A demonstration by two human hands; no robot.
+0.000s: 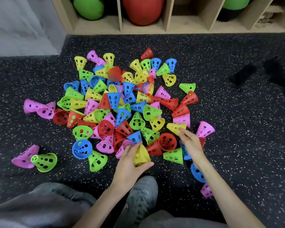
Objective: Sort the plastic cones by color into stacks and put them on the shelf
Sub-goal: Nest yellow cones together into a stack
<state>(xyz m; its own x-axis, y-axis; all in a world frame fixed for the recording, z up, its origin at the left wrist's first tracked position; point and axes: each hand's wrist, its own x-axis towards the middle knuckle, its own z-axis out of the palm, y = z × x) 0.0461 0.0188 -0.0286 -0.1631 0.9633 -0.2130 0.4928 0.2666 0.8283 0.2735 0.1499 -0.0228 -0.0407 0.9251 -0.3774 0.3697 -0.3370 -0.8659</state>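
Yellow cone (141, 155) gripped in left hand (130, 163) | right hand (190, 142), fingers spread, reaching at 11 o'clock toward another yellow cone (175, 128) | step: gathering yellows | next: nest onto held one

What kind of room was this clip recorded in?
Probably a gym or a children's play and activity room. The floor is dark speckled rubber matting, a wooden cubby shelf holds large soft balls, and perforated plastic cones lie heaped in five colors.

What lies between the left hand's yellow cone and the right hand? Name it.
In the head view, a red cone on its side and an open-mouthed red cone lie between them.
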